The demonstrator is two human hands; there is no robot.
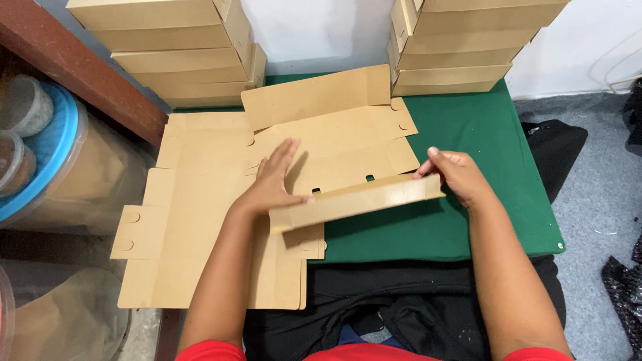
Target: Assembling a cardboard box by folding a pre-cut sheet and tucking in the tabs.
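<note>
Cardboard flap (358, 200) runs left-right, tilted up toward right hand (461, 177).

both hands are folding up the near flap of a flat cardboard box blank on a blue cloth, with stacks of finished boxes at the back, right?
Not quite: the cloth is green, not blue, as the head view shows. The rest holds: the left hand and right hand raise the near flap of the flat cardboard blank, with stacks of finished boxes behind.

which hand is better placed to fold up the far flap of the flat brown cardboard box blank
Probably the left hand: it lies flat on the brown cardboard box blank, fingers toward the far flap. The right hand is holding up the raised near flap.
</note>
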